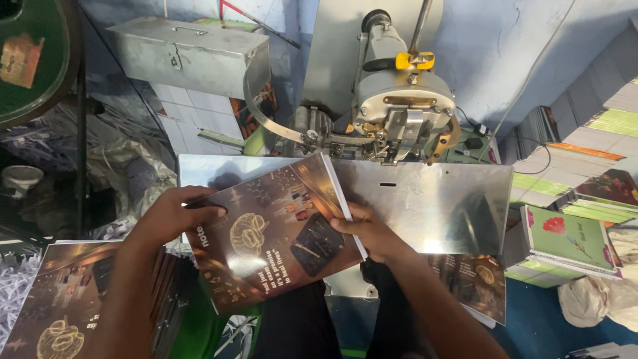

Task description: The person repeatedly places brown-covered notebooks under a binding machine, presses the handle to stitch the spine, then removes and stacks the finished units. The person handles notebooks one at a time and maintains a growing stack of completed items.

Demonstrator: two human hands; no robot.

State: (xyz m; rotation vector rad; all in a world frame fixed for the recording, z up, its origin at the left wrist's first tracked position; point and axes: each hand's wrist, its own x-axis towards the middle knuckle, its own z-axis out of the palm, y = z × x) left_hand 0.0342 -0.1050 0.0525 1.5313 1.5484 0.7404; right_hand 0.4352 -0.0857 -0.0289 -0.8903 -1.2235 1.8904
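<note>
Head view, from the left: a stack of dark brown notebooks (60, 299) lies at the near left edge, with shredded paper (10, 282) beside it. Just right of that stack, the left hand (169, 216) lies flat on the left part of a dark brown notebook (276, 233), fingers spread over the cover and thumb at its far edge. This notebook rests tilted on the shiny metal table (432, 199) of a stitching machine (399, 113), in the middle of the scene. The right hand (369, 233) pinches the notebook's right edge, by the white page block, thumb on top. Farther right, green-covered notebooks (571, 242) sit stacked, well apart from both hands.
</note>
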